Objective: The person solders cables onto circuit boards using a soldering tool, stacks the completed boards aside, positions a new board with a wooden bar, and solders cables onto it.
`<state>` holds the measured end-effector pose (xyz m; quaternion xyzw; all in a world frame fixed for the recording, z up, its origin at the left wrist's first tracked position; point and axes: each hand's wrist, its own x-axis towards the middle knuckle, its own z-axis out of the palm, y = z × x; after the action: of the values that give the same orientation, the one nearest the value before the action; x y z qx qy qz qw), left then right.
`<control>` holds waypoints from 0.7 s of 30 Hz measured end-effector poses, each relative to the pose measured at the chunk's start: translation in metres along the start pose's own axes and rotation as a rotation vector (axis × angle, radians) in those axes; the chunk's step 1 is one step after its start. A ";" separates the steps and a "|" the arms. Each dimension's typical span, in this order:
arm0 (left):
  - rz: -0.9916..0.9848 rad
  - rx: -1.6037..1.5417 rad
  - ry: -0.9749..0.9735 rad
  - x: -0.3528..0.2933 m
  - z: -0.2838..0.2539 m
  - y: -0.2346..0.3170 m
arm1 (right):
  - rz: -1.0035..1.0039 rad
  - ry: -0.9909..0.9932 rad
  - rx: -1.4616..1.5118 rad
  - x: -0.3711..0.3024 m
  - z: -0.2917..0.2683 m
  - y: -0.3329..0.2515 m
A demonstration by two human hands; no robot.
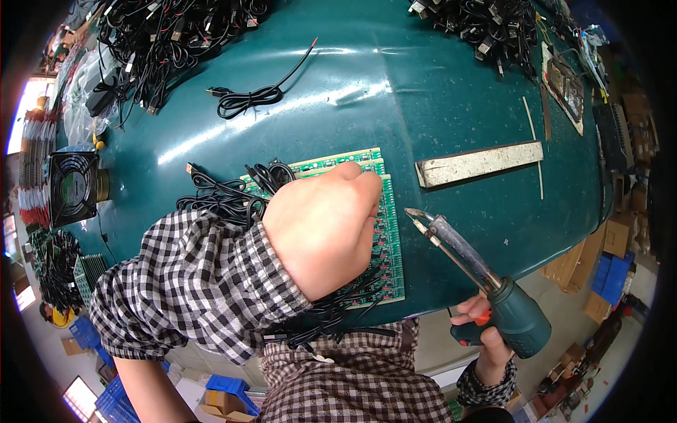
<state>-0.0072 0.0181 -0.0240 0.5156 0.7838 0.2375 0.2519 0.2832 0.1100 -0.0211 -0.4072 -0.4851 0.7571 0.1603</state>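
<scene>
My left hand [324, 229] lies over a panel of green circuit boards [392, 261] near the table's front edge. Its fingers are closed near the panel's upper right; what they pinch, if anything, is hidden. Black cables [224, 199] lie bundled left of this hand, and more cables [321, 321] run along the panel's near side. Right of the panel, my right hand [491, 349] is wrapped round the handle of a dark green soldering gun [518, 317]. The gun's tip points up and left, a little apart from the boards, with a thin feed tube beside the barrel.
A pale, worn bar [479, 164] lies right of the boards across a thin white stick [532, 127]. One coiled black cable [248, 99] rests farther back. Cable heaps [169, 42] fill the far corners. A square fan [73, 187] stands at the left edge.
</scene>
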 end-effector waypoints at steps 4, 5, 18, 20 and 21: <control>-0.001 -0.025 0.009 -0.002 -0.001 -0.002 | 0.035 -0.023 -0.021 -0.001 -0.002 0.000; -0.008 -0.023 0.000 -0.001 0.000 -0.001 | 0.036 -0.023 -0.017 -0.001 -0.004 0.001; -0.054 -0.053 -0.041 0.002 -0.001 -0.002 | -0.015 -0.071 -0.133 0.001 -0.008 0.006; -0.056 -0.054 -0.043 0.002 -0.001 -0.002 | -0.015 -0.074 -0.150 0.002 -0.008 0.006; -0.057 -0.054 -0.043 0.002 0.000 -0.002 | -0.017 -0.079 -0.178 0.002 -0.008 0.007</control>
<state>-0.0097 0.0194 -0.0253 0.4910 0.7858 0.2402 0.2892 0.2892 0.1129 -0.0297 -0.3854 -0.5598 0.7251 0.1108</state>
